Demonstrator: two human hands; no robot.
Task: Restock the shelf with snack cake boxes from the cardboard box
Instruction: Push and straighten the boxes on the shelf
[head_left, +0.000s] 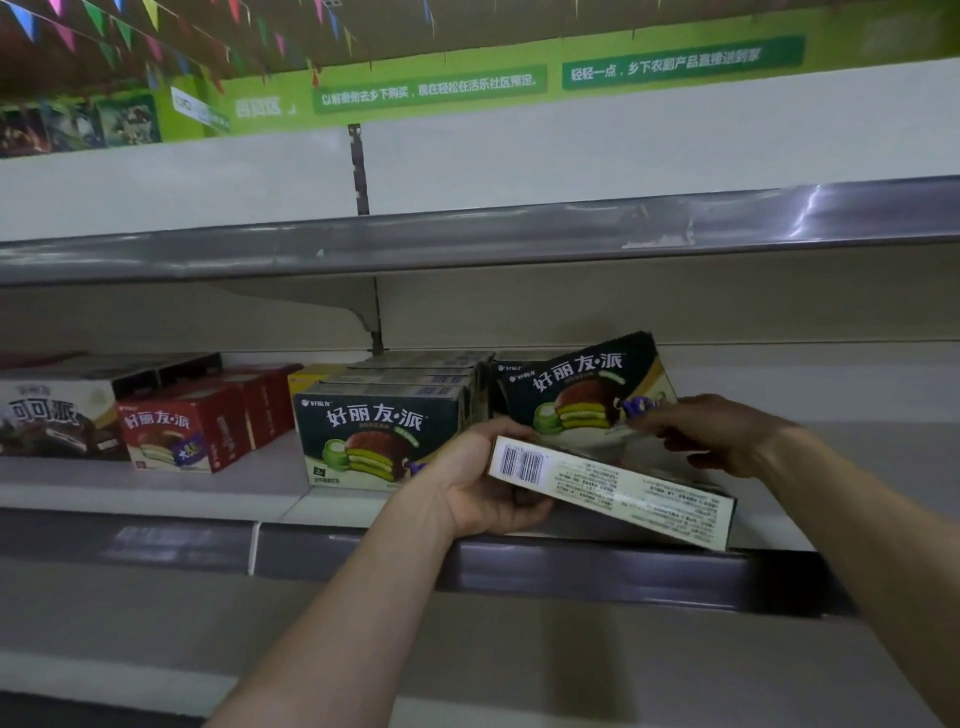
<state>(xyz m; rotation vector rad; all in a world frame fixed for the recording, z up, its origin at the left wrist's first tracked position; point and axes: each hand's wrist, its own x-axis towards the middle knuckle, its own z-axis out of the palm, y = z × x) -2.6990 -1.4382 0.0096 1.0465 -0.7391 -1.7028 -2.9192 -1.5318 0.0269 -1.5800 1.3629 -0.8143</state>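
While both bare arms reach up to the white middle shelf board (156, 493), the person holds a dark green rectangular cardboard snack cake box (582, 395) tilted over it, its printed front facing out and its pale underside with a barcode turned down toward the shelf's grey front rail (519, 561). The left hand (483, 483) grips the box's lower left corner, thumb on the front face and fingers curled beneath the barcode end. The right hand (727, 431) lies on the front face near the box's right side, fingers bent against it; whether it truly pinches the box I cannot tell. Just left of the held box stands a row of matching dark green cake boxes (379, 436), upright and packed one behind another, the held box's left edge close beside them. Farther left of that row sit red cardboard cake boxes (187, 431), and beyond those, dark brown and white cake boxes (57, 415). Above the held box runs an upper grey metal shelf (467, 239), and higher still a green banner with white lettering (426, 88) and coloured triangular bunting (67, 31).
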